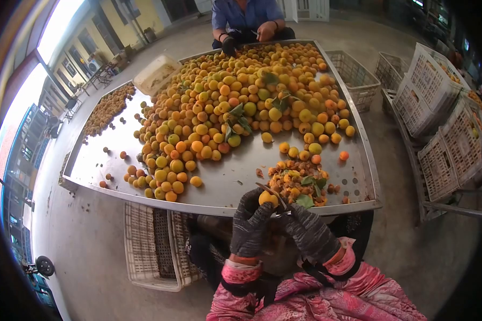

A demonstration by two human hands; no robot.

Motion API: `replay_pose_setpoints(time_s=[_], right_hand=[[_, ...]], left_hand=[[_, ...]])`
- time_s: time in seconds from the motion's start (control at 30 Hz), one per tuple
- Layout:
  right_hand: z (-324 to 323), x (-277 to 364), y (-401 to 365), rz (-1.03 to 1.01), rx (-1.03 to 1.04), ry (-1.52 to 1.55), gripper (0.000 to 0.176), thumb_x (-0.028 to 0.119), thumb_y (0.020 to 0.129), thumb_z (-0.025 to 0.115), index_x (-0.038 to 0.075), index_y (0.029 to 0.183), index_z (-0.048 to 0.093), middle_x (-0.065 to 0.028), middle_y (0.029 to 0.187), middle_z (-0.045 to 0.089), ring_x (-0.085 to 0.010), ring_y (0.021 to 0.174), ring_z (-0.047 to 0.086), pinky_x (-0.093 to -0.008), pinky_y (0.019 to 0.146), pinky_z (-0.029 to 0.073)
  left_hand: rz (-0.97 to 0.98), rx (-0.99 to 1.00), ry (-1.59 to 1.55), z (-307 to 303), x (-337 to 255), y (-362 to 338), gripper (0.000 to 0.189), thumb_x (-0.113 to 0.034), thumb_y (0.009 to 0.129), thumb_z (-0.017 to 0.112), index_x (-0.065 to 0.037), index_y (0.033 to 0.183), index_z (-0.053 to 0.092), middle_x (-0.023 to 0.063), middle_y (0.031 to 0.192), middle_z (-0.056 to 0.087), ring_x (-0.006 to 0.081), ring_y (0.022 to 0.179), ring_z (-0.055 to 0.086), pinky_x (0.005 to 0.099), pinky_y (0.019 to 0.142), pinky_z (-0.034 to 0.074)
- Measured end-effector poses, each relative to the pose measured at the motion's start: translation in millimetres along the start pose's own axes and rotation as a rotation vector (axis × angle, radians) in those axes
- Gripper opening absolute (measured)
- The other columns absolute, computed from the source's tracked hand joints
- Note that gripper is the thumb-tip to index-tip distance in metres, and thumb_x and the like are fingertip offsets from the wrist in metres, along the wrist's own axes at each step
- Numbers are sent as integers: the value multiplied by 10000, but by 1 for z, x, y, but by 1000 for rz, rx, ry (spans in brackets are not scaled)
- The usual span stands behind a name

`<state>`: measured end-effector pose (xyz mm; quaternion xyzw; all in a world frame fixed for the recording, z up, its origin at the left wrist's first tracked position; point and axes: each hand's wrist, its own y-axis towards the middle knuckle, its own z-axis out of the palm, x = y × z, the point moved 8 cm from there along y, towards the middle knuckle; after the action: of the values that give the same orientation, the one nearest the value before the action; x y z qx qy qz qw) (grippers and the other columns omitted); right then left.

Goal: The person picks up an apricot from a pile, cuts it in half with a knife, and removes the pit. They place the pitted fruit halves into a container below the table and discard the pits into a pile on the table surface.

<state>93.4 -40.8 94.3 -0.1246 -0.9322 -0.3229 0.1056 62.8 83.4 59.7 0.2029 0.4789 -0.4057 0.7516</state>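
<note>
At the near edge of the metal table (pixel 225 184), my left hand (pixel 249 224), in a dark grey knitted glove, is closed around a yellow-orange apricot (pixel 268 198). My right hand (pixel 311 227), gloved alike, grips a thin-bladed cutting tool (pixel 272 190) whose dark blade crosses over the fruit; its handle is hidden in the fingers. Just beyond my hands lies a pile of split apricot pieces (pixel 297 179) with some green leaves (pixel 314 183) on it. A large heap of whole apricots (pixel 219 107) covers the middle and far side of the table.
Across the table sits a person (pixel 246 21) with one dark glove at the heap. A pale plastic tub (pixel 156 75) and a brown pile of small pieces (pixel 108 109) are at the left. Plastic crates stand below the table (pixel 150 246) and at the right (pixel 431 91).
</note>
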Motion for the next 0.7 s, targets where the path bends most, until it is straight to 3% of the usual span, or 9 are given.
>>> replay_pose_setpoints(time_s=[0.07,0.2,0.27,0.3,0.37,0.4,0.47,0.57,0.7], right_hand=[[-15,0,15,-65,84,263,392,82,743,569,2,1127,559,-221,1117,550,-354,1017,549,-433,834,468],[-18,4,18,-153,119,188,419,74,742,559,-12,1151,534,-234,1121,544,-370,1002,555,-432,821,478],[8,-16,13,407,169,640,390,76,751,565,-21,1128,547,-225,1118,550,-358,1017,551,-424,830,478],[20,-11,5,405,168,640,390,76,751,565,-21,1128,547,-225,1118,550,-358,1017,551,-424,830,478],[11,18,-5,6,-161,-42,366,83,762,571,-26,1111,559,-215,1125,550,-348,1030,546,-424,842,473],[11,18,-6,5,-158,-43,366,83,762,571,-26,1111,559,-215,1125,550,-348,1030,546,-424,842,473],[23,-4,-9,283,8,401,345,91,774,575,-26,1099,568,-198,1128,555,-340,1036,543,-422,856,469],[35,-25,-20,480,83,649,368,87,753,580,-24,1104,567,-204,1132,550,-344,1043,537,-431,865,463],[3,-14,-2,79,152,394,381,84,725,591,-9,1094,578,-207,1126,552,-349,1047,534,-446,849,463]], left_hand=[[-52,74,34,5,-18,0,359,-159,857,591,14,1156,495,107,1065,578,182,968,559,287,848,456],[-37,144,223,4,-21,0,349,-131,880,555,30,1178,473,75,1052,570,141,922,544,259,820,449],[-29,61,84,16,-16,-8,354,-188,888,546,21,1168,492,84,1060,576,148,935,548,263,815,451],[-24,-25,-55,17,-12,-12,369,-245,895,536,12,1159,511,93,1069,583,156,949,553,267,811,454],[2,-41,-53,16,1,-10,377,-267,899,527,9,1156,513,93,1063,583,157,943,550,267,806,454],[27,-58,-51,14,4,-9,386,-289,903,518,6,1153,515,92,1057,583,159,938,548,267,802,453],[23,-61,-34,9,7,-8,386,-284,898,527,7,1150,514,91,1055,583,162,938,548,270,803,453],[-61,1,-35,3,1,-5,389,-278,888,543,10,1148,512,87,1053,579,164,938,546,272,805,453],[-19,168,253,13,-29,-1,373,-211,905,527,20,1191,465,83,1055,556,146,960,533,271,825,442]])
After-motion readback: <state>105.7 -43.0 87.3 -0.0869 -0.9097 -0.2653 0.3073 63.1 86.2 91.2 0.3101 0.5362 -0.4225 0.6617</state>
